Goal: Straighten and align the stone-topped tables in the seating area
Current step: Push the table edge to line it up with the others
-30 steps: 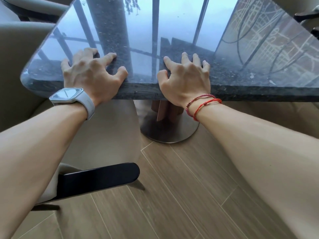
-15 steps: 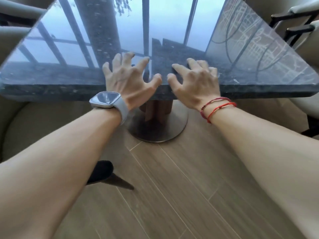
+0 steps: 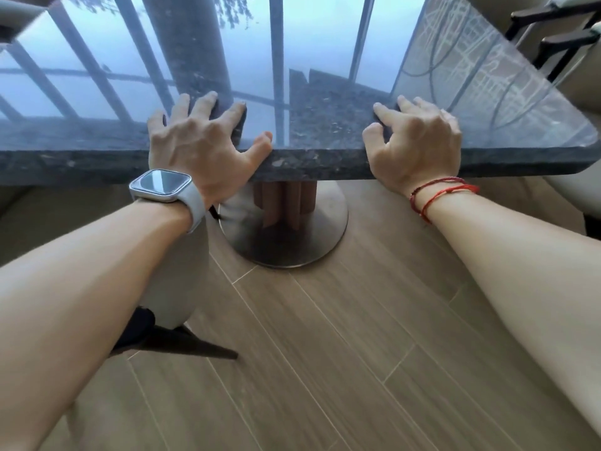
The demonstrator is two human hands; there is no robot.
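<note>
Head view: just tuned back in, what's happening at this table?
A person has both hands hooked over the near edge of the stone table top, fingertips pressed on its glossy surface. The left hand, with a watch, and the right hand, with a red string bracelet, sit either side of the round metal pedestal base below. Whether the table is aligned yet cannot be judged from here.

Polished dark speckled stone-topped table [image 3: 325,131], glossy slab mirroring window bars and sky, thick front edge level across the view, rounded corner at right, fluted brown wooden column [image 3: 286,203] on round metal base [image 3: 292,252], standing on wood-plank floor [image 3: 325,353]
</note>
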